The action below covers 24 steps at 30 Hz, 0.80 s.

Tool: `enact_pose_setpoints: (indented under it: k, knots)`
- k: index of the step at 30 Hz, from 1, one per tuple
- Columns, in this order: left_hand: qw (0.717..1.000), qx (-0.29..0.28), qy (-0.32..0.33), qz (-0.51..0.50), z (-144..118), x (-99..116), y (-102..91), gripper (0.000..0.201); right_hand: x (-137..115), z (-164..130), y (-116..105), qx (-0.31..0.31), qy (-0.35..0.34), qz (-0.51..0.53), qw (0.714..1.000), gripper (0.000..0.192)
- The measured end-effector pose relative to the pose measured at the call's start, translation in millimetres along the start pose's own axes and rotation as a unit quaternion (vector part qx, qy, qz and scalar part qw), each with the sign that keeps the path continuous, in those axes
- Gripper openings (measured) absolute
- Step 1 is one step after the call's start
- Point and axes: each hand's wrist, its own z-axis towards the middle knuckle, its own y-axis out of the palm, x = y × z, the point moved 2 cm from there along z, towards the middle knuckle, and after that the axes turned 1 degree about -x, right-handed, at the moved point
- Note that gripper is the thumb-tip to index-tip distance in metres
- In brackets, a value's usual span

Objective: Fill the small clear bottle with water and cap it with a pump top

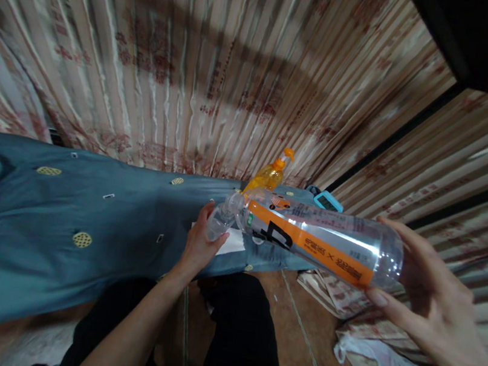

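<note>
- My right hand (441,304), between 3 and 4 o'clock from the two necks, grips the large clear bottle (315,239) by its base, thumb below and fingers above; my wrist runs into shadow.
- The bottle lies nearly level above the bench (130,209), its orange-and-silver label in view and its neck toward 9 o'clock.
- Between 7 and 8 o'clock, my left hand (200,234) clasps a small clear bottle (218,223), tilted with its neck toward 1 o'clock.
- The step in hand appears to be a transfer between the bottles. The next move, I judge, calls for a steady left hand, aligned mouths and a slow change of tilt on the right.
- Clear plastic overlaps where the necks meet; I cannot tell whether they touch, or whether liquid is inside.
- A white sheet (233,244) lies at 6 o'clock, partly covered by my left hand.
- Between 1 and 2 o'clock, an orange-topped pump bottle (267,177) stands on the bench, its foot hidden.
- Toward 3 o'clock, a blue-framed device (329,201) shows an unreadable display.
- At 12 o'clock, patterned curtains (173,74) hang behind, cut off above.
</note>
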Motion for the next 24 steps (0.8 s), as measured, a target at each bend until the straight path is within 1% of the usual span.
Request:
enact_pose_setpoints:
  k: [24]
  knots:
    - [1.000, -0.004, -0.007, 0.001, 0.4, -0.7, 0.6, 0.071, -6.4, 6.4, -3.5, -0.009, -0.019, -0.039, 0.999, 0.068]
